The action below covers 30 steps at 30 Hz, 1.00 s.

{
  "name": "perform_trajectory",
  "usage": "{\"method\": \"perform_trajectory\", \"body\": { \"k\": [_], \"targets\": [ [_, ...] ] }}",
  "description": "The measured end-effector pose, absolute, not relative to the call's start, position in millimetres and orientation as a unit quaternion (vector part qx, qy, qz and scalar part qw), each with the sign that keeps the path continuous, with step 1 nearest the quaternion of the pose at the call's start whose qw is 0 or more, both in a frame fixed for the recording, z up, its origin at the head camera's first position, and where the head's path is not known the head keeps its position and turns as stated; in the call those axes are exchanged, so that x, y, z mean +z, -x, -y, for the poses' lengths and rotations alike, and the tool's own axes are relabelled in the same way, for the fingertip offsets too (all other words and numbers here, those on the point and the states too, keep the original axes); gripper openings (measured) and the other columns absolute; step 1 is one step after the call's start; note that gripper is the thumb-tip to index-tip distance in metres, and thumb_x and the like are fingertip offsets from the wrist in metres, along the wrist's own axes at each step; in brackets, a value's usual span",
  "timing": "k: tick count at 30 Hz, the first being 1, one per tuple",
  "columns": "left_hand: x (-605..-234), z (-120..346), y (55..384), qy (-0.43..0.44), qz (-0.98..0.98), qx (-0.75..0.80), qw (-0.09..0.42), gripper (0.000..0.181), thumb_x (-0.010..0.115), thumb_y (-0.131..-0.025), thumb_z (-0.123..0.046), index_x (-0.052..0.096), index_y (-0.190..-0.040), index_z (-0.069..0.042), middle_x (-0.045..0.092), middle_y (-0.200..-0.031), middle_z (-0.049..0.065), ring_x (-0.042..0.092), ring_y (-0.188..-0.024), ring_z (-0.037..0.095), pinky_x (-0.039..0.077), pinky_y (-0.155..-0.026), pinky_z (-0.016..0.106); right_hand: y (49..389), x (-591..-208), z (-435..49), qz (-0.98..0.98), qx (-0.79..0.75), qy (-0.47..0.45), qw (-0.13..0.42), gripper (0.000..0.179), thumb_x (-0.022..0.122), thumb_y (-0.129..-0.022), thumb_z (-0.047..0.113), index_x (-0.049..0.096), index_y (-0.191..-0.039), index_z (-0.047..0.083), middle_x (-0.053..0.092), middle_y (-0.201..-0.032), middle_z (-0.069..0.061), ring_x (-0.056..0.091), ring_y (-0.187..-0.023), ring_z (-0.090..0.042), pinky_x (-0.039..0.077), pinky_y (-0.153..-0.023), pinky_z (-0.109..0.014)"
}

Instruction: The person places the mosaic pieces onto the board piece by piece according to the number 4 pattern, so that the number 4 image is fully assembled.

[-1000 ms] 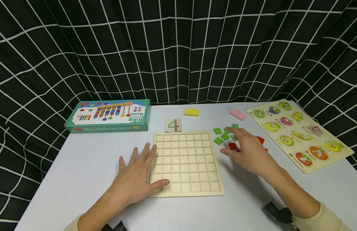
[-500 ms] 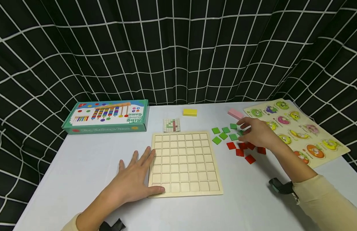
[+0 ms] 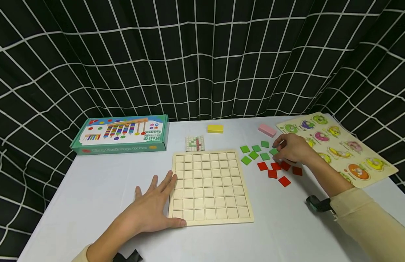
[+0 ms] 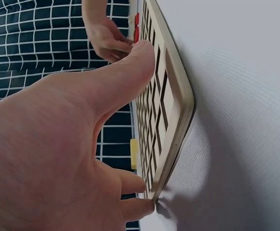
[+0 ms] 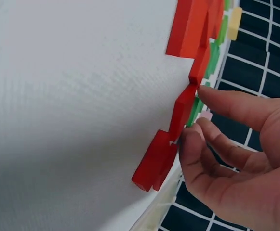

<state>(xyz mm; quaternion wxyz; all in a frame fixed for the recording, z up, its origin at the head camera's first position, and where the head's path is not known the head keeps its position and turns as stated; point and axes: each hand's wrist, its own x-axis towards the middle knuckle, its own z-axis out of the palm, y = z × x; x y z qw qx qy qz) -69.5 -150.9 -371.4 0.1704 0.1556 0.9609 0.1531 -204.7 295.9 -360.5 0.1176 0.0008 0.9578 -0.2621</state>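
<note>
Right hand [image 3: 295, 148]: thumb and finger pinch one green tile [image 3: 273, 151] | just left of this grip: other green tiles [image 3: 265, 156] | nearer to the person: red tiles [image 3: 272, 174] | beyond: pink block [image 3: 267, 130] | right: fruit board [image 3: 341, 144] | farther left: grid board [image 3: 211, 182], left hand [image 3: 145, 214] with fingers apart on its left edge

The head view is bright and even, soft shadow on the desk [image 3: 287, 233] at lower right. Wrist views are dimmer; diffuse grey shadows fall lower right in the left, lower left in the right.
</note>
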Motion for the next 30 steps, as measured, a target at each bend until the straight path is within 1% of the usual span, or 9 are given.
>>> {"method": "perform_trajectory", "body": {
  "k": [7, 16, 20, 27, 30],
  "targets": [
    [-374, 151, 70, -0.159, -0.962, 0.145, 0.171, 0.13, 0.075, -0.072, -0.081, 0.018, -0.169, -0.016, 0.009, -0.177, 0.0, 0.015, -0.158, 0.049, 0.012, -0.104, 0.091, 206, -364, -296, -0.961, -0.253, -0.002, 0.111, 0.042, 0.085, -0.082, 0.014, 0.069, -0.115, -0.006, 0.065, -0.103, -0.023, 0.055, -0.093, -0.034, 0.05, -0.066, -0.03],
    [-378, 151, 70, -0.162, -0.963, 0.133, 0.171, 0.128, 0.075, -0.073, -0.081, 0.018, -0.169, -0.017, 0.007, -0.177, -0.002, 0.013, -0.159, 0.047, 0.013, -0.103, 0.092, 209, -366, -294, -0.959, -0.262, -0.008, 0.109, 0.039, 0.083, -0.081, 0.009, 0.072, -0.116, -0.005, 0.064, -0.096, -0.017, 0.054, -0.093, -0.031, 0.048, -0.067, -0.031],
    [-377, 151, 70, -0.161, -0.963, 0.129, 0.171, 0.128, 0.075, -0.073, -0.08, 0.018, -0.169, -0.017, 0.007, -0.177, -0.002, 0.013, -0.159, 0.048, 0.014, -0.102, 0.092, 208, -365, -294, -0.956, -0.271, -0.018, 0.114, 0.041, 0.081, -0.081, 0.008, 0.072, -0.119, -0.005, 0.063, -0.099, -0.018, 0.053, -0.094, -0.032, 0.049, -0.065, -0.031],
    [-377, 150, 72, -0.161, -0.965, 0.124, 0.167, 0.128, 0.077, -0.073, -0.078, 0.018, -0.169, -0.016, 0.007, -0.177, -0.001, 0.013, -0.159, 0.048, 0.016, -0.102, 0.092, 207, -357, -290, -0.948, -0.294, -0.025, 0.122, 0.041, 0.077, -0.084, 0.006, 0.071, -0.124, -0.003, 0.06, -0.113, -0.023, 0.051, -0.1, -0.034, 0.052, -0.065, -0.032],
    [-377, 150, 72, -0.16, -0.965, 0.124, 0.166, 0.128, 0.077, -0.073, -0.077, 0.019, -0.168, -0.016, 0.007, -0.177, -0.001, 0.013, -0.159, 0.049, 0.016, -0.101, 0.092, 206, -352, -286, -0.946, -0.3, -0.019, 0.123, 0.04, 0.075, -0.086, 0.008, 0.071, -0.125, -0.002, 0.059, -0.116, -0.024, 0.05, -0.103, -0.035, 0.052, -0.066, -0.032]
  ]
}}
